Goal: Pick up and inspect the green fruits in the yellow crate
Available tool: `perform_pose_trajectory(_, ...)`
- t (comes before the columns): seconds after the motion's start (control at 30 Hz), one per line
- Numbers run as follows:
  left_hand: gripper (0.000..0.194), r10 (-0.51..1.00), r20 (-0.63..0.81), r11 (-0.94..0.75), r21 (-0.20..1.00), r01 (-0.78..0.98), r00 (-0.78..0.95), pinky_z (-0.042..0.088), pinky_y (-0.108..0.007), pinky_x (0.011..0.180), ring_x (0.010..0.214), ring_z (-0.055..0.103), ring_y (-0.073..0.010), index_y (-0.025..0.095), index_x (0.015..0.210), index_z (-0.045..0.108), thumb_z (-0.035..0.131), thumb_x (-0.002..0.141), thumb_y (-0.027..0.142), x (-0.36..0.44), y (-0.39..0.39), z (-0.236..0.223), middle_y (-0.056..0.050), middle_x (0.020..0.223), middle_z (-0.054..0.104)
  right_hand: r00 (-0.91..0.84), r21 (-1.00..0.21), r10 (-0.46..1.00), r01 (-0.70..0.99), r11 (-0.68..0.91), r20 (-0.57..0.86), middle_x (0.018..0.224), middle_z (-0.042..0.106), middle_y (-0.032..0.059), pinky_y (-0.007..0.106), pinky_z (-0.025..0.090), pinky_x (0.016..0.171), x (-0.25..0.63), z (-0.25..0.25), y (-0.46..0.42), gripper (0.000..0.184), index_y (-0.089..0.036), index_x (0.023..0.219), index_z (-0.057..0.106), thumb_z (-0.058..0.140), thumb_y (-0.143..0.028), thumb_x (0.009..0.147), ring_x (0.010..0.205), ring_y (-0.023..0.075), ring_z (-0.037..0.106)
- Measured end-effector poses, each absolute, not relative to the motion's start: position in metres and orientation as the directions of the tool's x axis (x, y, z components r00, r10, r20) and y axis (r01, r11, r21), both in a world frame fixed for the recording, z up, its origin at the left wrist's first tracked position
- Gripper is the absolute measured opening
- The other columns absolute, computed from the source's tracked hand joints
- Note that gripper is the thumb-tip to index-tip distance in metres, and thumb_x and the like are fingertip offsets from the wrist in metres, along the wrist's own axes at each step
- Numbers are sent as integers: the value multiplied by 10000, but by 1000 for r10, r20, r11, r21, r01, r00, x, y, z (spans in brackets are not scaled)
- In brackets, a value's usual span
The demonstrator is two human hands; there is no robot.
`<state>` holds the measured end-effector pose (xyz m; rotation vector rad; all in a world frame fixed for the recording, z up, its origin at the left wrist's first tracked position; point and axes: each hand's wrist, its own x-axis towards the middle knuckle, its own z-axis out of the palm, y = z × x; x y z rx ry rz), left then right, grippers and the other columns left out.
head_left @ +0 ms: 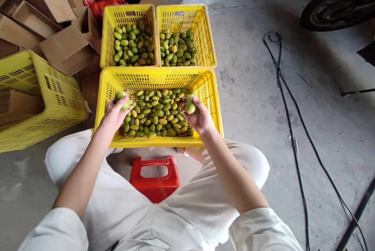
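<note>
My left hand (115,111) is closed around a smooth green fruit (121,96) that looks like a small mango, above the left side of the large yellow crate (217,126). Another green mango (190,104) sits in the closed fingers of my right hand (199,116), over the crate's right side. Below both hands, many small oval mangoes (159,114), green to yellowish, lie loose on the slatted crate bottom. My fingers partly cover both held fruits.
Beyond the large crate stand a left yellow crate (102,43) and a right yellow crate (207,36), both holding mangoes. Cardboard boxes (63,47) and a tilted yellow crate (58,102) lie left. A red stool (155,184) is between my legs. Black cable (295,106) crosses the floor, near a wheel (340,4).
</note>
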<state>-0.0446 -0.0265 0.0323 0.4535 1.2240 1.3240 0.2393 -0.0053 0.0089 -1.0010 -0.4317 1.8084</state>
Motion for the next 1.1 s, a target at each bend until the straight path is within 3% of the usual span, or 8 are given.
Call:
perform_pose_trajectory(0.17,373,889,-421,307,838,-451,-178,513,-228,632,742,680,-130,195,867,627,865,588,131,-42,-29,33,-6,866,708,-242,-640,869,-598,-483,-431,707,544,-101,161,476,446,239,13,-7,476,-278,910,578,948,-232,614,510,47,436)
perform_pose_trajectory(0.27,362,900,-413,325,849,-416,-140,474,-232,558,622,635,-113,193,867,623,865,603,142,-41,-30,35,2,784,682,-264,-654,866,-573,-495,-424,706,534,-87,142,365,369,237,16,-7,462,-270,905,588,951,-285,619,510,49,440)
perform_pose_trajectory(0.33,330,902,-412,325,843,-429,-127,495,-242,565,607,623,-114,196,882,639,858,635,182,-42,-30,37,7,760,667,-238,-657,864,-570,-494,-443,754,592,-58,172,425,397,237,17,-6,393,-268,913,603,900,-381,684,560,79,518)
perform_pose_trajectory(0.43,238,879,-470,368,775,-514,-78,586,-317,685,761,706,-189,199,930,662,765,745,308,-43,-27,41,-45,856,718,-248,-628,849,-582,-516,-467,860,689,2,274,576,534,238,18,-4,321,-267,959,628,768,-484,769,747,173,672)
perform_pose_trajectory(0.6,274,882,-468,376,765,-524,-51,616,-388,838,1021,745,-272,207,1019,654,723,786,333,-42,-26,41,-98,1103,767,-295,-601,846,-603,-525,-443,998,746,35,383,648,708,236,20,-3,286,-264,997,633,740,-373,754,959,245,734)
perform_pose_trajectory(0.77,388,909,-407,324,829,-456,-94,593,-289,692,826,721,-200,213,936,654,893,650,323,-43,-29,34,-48,922,736,-277,-660,864,-560,-501,-420,917,714,-22,321,632,682,234,20,-7,426,-287,1061,632,862,-325,705,875,189,721)
perform_pose_trajectory(0.93,274,893,-426,304,808,-505,-143,579,-265,747,776,679,-127,204,842,632,844,668,208,-43,-29,31,10,832,665,-272,-663,859,-549,-509,-434,755,611,-68,163,419,414,239,12,-5,439,-247,923,607,926,-246,620,589,73,554)
perform_pose_trajectory(1.1,262,833,-523,352,752,-558,-178,506,-195,576,626,617,-85,196,805,599,823,672,176,-46,-26,31,18,765,656,-234,-674,856,-536,-509,-461,712,580,-65,154,324,361,242,4,-2,433,-246,856,567,940,-341,659,504,55,450)
